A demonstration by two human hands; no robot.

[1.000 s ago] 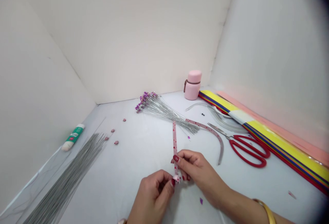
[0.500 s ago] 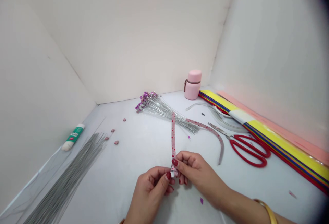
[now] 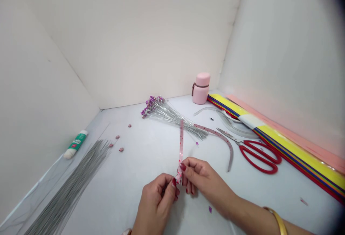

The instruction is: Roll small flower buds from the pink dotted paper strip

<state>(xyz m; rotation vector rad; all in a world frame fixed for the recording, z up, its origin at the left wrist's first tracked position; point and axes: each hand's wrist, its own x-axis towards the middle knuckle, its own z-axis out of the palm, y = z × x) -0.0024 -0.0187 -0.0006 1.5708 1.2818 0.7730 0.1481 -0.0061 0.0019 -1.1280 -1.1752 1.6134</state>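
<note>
— Left hand [image 3: 159, 200] in there, thumb and finger clamped on the crumpled near end of the heart-dotted strip [image 3: 181, 138]!
— And the right hand [image 3: 201, 175]?
— Clamped on too, its thumb pressed to the strip just beyond the left hand's grip. The strip sits right between the two.
— Which way does it point?
— Away from the person, out past both hands! Long axis nearly straight, far end leaning a touch to the right. The near end is bunched up; fold or knot, the fingers hide it.
— Anything in its way?
— The bunch of silver stems [image 3: 172, 114] lies across its line, well beyond the hands, purple heads off to the left. Does the tip touch it? I can't tell.
— Round the right hand?
— A second strip [image 3: 231, 148] curves just beyond it, then the red-handled scissors [image 3: 244, 143] to its right, coloured sheets [image 3: 291, 152] outside those. Pink bottle [image 3: 201, 93] far ahead. Purple scrap [image 3: 210, 209] on its near side.
— And the left?
— Small beads [image 3: 118, 137] ahead and leftward, grey wires [image 3: 72, 181] well to its left, green-and-white tube [image 3: 76, 144] past them!
</note>
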